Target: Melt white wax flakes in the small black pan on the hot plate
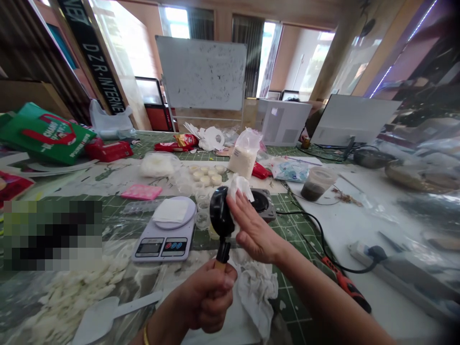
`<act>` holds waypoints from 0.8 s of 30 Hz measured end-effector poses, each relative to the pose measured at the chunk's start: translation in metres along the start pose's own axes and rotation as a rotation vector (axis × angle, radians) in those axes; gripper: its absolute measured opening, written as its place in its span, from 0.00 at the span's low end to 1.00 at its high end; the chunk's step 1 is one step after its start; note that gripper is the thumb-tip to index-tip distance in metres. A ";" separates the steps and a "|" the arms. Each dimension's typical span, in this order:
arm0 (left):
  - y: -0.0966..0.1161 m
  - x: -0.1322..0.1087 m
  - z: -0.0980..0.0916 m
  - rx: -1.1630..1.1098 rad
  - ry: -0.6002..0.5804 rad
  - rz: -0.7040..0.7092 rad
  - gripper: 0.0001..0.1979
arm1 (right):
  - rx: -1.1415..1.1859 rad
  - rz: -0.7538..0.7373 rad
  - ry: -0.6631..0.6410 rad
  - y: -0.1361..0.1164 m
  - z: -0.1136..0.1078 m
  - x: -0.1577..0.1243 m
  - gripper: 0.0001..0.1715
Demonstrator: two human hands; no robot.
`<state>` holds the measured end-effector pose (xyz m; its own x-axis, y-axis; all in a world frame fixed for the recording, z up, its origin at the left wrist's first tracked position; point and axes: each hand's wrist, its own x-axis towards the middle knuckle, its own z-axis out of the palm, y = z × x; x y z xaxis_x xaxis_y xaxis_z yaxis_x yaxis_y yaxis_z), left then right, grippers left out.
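Note:
My left hand point(212, 297) is wrapped round the handle of a small black pan point(220, 211), which is held up on its side above the table. My right hand point(251, 225) presses a crumpled white tissue point(239, 184) against the pan's right side, its fingers stretched along it. Part of the tissue is hidden behind the fingers. Below the pan lies a rumpled white cloth point(257, 287). To the left stands a white kitchen scale point(163, 247) with a folded white paper on its plate. Behind my right hand, a small hotplate point(264, 203) is partly covered.
White flakes point(79, 292) and a white scoop point(98, 316) lie at front left. Several small filled cups point(206, 175) and a bag of pale grains point(244, 155) stand farther back. At right are a black cable point(319, 230), a power strip point(391, 273) and a red-black tool point(347, 285).

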<state>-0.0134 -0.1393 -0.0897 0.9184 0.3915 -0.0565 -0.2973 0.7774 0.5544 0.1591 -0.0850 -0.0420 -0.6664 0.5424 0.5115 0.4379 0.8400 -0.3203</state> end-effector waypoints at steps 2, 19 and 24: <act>0.001 0.002 0.000 0.006 0.031 -0.027 0.13 | 0.019 0.030 0.010 -0.001 0.003 0.002 0.41; 0.001 0.005 -0.005 -0.183 -0.068 -0.014 0.10 | 0.861 0.574 0.549 0.011 -0.013 -0.003 0.26; -0.001 0.004 -0.003 -0.172 -0.055 -0.029 0.09 | 0.230 0.188 0.201 0.000 0.012 -0.013 0.33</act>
<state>-0.0103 -0.1364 -0.0932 0.9388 0.3436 -0.0221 -0.3062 0.8625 0.4029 0.1607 -0.0921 -0.0578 -0.4453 0.6940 0.5657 0.3791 0.7186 -0.5831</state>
